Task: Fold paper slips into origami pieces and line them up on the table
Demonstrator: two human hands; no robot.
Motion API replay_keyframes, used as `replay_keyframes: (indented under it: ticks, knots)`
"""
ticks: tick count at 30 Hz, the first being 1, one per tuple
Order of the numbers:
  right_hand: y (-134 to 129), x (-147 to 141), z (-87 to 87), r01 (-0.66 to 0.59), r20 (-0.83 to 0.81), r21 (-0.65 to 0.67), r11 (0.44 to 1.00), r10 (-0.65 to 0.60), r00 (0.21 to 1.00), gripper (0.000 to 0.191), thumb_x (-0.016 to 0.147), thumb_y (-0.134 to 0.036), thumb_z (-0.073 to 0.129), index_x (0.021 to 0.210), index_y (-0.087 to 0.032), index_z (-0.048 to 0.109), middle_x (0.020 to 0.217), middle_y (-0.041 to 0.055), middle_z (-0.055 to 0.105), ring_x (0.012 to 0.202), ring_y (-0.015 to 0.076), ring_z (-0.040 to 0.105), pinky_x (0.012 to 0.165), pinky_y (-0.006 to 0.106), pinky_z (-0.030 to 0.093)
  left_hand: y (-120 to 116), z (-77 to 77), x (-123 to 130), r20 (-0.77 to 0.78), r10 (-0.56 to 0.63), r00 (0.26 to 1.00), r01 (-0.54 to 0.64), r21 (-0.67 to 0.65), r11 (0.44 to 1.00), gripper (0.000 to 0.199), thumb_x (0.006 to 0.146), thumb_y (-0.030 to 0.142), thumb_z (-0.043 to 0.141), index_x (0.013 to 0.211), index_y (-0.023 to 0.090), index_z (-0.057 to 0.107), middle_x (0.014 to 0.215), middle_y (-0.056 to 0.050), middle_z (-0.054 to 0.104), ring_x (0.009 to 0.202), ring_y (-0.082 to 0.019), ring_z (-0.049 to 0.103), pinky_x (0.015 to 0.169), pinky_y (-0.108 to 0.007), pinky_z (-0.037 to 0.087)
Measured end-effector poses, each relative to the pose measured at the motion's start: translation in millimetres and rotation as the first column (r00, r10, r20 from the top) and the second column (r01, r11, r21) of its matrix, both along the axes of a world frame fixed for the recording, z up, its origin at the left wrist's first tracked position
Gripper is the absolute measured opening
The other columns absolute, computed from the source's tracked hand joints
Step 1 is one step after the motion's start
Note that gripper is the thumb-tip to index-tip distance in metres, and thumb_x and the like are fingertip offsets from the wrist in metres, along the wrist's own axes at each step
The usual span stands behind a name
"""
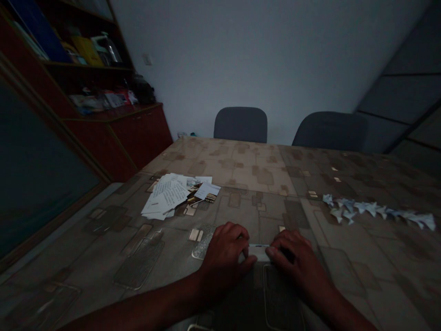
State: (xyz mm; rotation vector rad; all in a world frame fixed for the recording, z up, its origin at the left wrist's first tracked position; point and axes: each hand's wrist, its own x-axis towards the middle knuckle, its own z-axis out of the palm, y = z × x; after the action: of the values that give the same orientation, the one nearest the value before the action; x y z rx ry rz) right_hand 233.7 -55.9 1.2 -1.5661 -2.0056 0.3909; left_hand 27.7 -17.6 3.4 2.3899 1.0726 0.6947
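A narrow white strip of folded paper [260, 253] lies on the table in front of me, with a dark mark along its far edge. My left hand [229, 253] is closed on its left end, the thumb on the near side. At the right end, my right hand [292, 253] pinches the same paper, with curled fingers. Both ends of the paper are hidden under the fingers. Off to the right, several small folded white paper figures [375, 210] stand in a row.
A loose pile of printed and plain paper sheets [168, 195] lies left of centre on the patterned tablecloth [241, 161]. Two grey chairs [240, 123] stand behind the far edge. A dark red cabinet [138, 138] with filled shelves rises at the left.
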Motion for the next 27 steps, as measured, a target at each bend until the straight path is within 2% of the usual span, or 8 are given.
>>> replay_keyframes:
  ticks: [3, 7, 10, 14, 16, 21, 27]
  knots:
    - [1, -1, -3.0, 0.028, 0.020, 0.006, 1.000, -0.028, 0.999, 0.020, 0.087, -0.028, 0.059, 0.068, -0.022, 0.060, 0.072, 0.0005, 0.062, 0.075, 0.0218, 0.058, 0.073, 0.037, 0.041, 0, -2.0, 0, 0.007, 0.009, 1.000, -0.009, 0.007, 1.000, 0.021, 0.072, 0.022, 0.078, 0.070, 0.016, 0.058, 0.096, -0.001, 0.061, 0.094, -0.020, 0.052, 0.083, -0.035, 0.036]
    - [3, -2, -9.4, 0.050, 0.058, 0.035, 0.998, -0.052, 0.997, 0.016, 0.083, -0.025, 0.063, 0.068, -0.022, 0.060, 0.073, 0.0006, 0.062, 0.076, 0.0224, 0.058, 0.074, 0.037, 0.040, 0, -2.3, -6, -0.003, -0.004, 1.000, 0.004, 0.053, 0.999, 0.021, 0.076, 0.026, 0.074, 0.086, 0.016, 0.058, 0.096, -0.003, 0.060, 0.092, -0.021, 0.051, 0.081, -0.035, 0.038]
    - [2, -1, -12.3, 0.057, 0.055, 0.048, 0.997, -0.060, 0.997, 0.015, 0.083, -0.023, 0.063, 0.068, -0.022, 0.060, 0.073, 0.0006, 0.062, 0.076, 0.0221, 0.057, 0.075, 0.038, 0.040, -3, 2.0, -10, -0.055, -0.076, 0.996, 0.084, 0.158, 0.984, 0.017, 0.084, 0.021, 0.064, 0.099, 0.016, 0.058, 0.098, -0.004, 0.061, 0.092, -0.022, 0.051, 0.083, -0.036, 0.038]
    - [2, -1, -14.1, 0.054, 0.056, 0.060, 0.997, -0.057, 0.997, 0.015, 0.082, -0.023, 0.063, 0.068, -0.022, 0.059, 0.072, 0.0005, 0.062, 0.074, 0.0217, 0.056, 0.073, 0.037, 0.039, -14, 3.9, -7, -0.206, -0.170, 0.964, 0.223, 0.268, 0.937, 0.016, 0.089, 0.012, 0.051, 0.102, 0.017, 0.058, 0.095, -0.003, 0.064, 0.084, -0.020, 0.053, 0.083, -0.037, 0.040]
    - [1, -2, -14.7, 0.052, 0.059, 0.067, 0.996, -0.056, 0.997, 0.012, 0.081, -0.022, 0.064, 0.070, -0.022, 0.059, 0.074, 0.0008, 0.062, 0.075, 0.0222, 0.056, 0.072, 0.037, 0.039, -19, -0.3, -5, -0.245, -0.215, 0.945, 0.283, 0.286, 0.916, 0.016, 0.088, 0.016, 0.053, 0.103, 0.016, 0.057, 0.095, -0.004, 0.063, 0.082, -0.020, 0.053, 0.083, -0.038, 0.041]
    - [1, -3, -14.4, 0.066, 0.086, 0.079, 0.995, -0.073, 0.994, 0.011, 0.080, -0.020, 0.064, 0.070, -0.023, 0.059, 0.073, 0.0009, 0.061, 0.075, 0.0233, 0.056, 0.073, 0.039, 0.038, -26, -15.2, -6, -0.274, -0.212, 0.938, 0.289, 0.282, 0.915, 0.024, 0.087, 0.026, 0.060, 0.107, 0.014, 0.055, 0.100, -0.004, 0.063, 0.089, -0.021, 0.054, 0.093, -0.041, 0.039]
    - [2, -4, -10.8, 0.071, 0.098, 0.054, 0.996, -0.076, 0.992, 0.018, 0.085, -0.024, 0.061, 0.067, -0.023, 0.058, 0.072, -0.0001, 0.061, 0.074, 0.0214, 0.056, 0.074, 0.037, 0.039, -27, -20.6, -9, -0.259, -0.212, 0.942, 0.288, 0.304, 0.908, 0.038, 0.088, 0.032, 0.060, 0.119, 0.013, 0.052, 0.113, -0.007, 0.062, 0.099, -0.023, 0.055, 0.104, -0.044, 0.032]
